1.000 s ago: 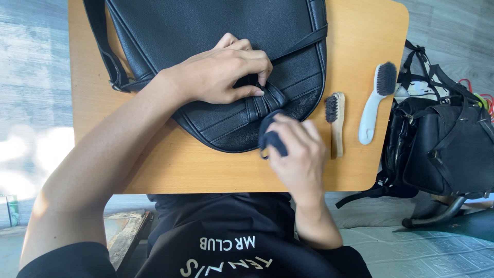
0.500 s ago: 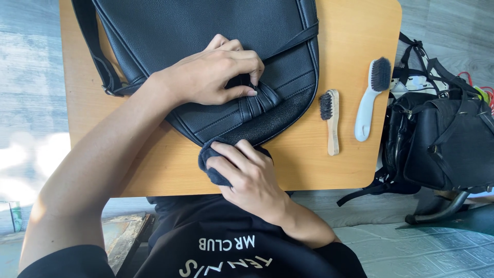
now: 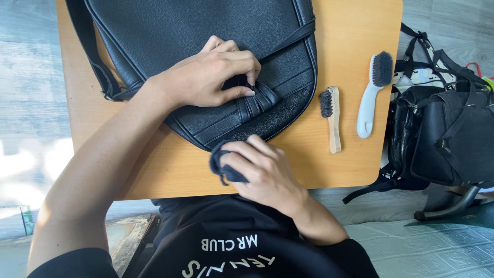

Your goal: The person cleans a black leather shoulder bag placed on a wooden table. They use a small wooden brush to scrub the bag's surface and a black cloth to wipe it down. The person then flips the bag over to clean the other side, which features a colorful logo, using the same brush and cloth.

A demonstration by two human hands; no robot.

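We press the left hand (image 3: 213, 77) flat on the black leather bag (image 3: 206, 46) at desk (image 3: 350, 31) centre, fingers curled at its strap loop. Right hand (image 3: 265, 175) clenches a dark cloth (image 3: 222, 167) at the bag's near edge. Best wiped with short, firm strokes, bag pinned.

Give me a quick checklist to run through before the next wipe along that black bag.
1. Bag lying flat on the wooden table: ok.
2. Left hand pinning the bag at its strap loop: ok.
3. Right hand has a firm grip on the dark cloth: ok.
4. Cloth touching the bag's lower edge: cannot tell, the hand hides the contact.
5. Wooden brush and white brush lying apart from the bag: ok.
6. Cloth clean enough: cannot tell.
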